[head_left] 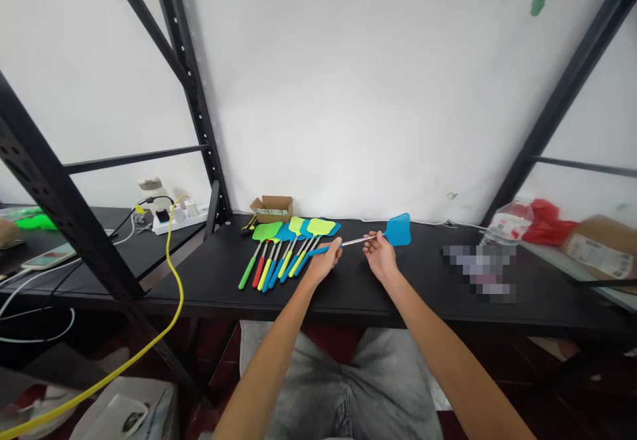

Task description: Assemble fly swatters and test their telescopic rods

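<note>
A blue fly swatter point(399, 229) with a thin metal shaft is held over the black table, its flat head toward the right. My left hand point(324, 262) is closed around its blue handle. My right hand point(381, 254) pinches the metal shaft close to the head. To the left of my left hand lies a row of several fly swatters point(267, 231), heads toward the wall and handles toward me. Their colours are green, red, yellow and blue, and some heads overlap.
Behind the row stands an open cardboard box point(276, 206). On the right are a clear plastic bottle point(508, 222), a red bag point(546, 222) and a brown package point(600, 246). A yellow cable point(180, 287) hangs at the left, near a power strip point(182, 220). Black metal posts point(192, 88) frame the table point(418, 294).
</note>
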A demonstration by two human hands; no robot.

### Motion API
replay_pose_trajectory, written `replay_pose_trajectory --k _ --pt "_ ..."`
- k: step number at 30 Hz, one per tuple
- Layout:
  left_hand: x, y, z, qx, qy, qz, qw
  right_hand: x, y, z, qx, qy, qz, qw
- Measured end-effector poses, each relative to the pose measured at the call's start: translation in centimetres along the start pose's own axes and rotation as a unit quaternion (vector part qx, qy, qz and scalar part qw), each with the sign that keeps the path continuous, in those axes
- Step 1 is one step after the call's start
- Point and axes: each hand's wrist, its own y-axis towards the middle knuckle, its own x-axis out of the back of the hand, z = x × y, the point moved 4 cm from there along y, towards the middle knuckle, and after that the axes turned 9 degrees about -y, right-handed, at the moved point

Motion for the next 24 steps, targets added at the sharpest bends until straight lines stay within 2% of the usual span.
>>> replay_pose_trajectory --k 3,10,14,20,24 --pt "0.2 0.2 -0.3 -0.033 0.023 -0.003 0.999 0.6 0.4 0.2 0.003 0.021 -0.029 0.999" --pt "0.9 1.1 0.1 -0.064 0.017 -0.039 0.997 1.6 1.1 1.0 -0.005 0.070 -0.078 0.994" --pt "0.1 0.7 0.0 -0.096 0.149 0.033 0.984 2.0 2.0 1.0 -0.007 0.088 -0.103 0.991" --pt "-1.0 -0.2 -0.3 -0.140 0.367 0.077 0.916 2.6 4.0 1.0 -0.016 0.126 -0.118 0.985" --pt "-1.8 -0.7 0.3 -0.152 0.532 0.101 0.827 2.8 5.7 1.0 -0.011 0.115 -0.107 0.988"
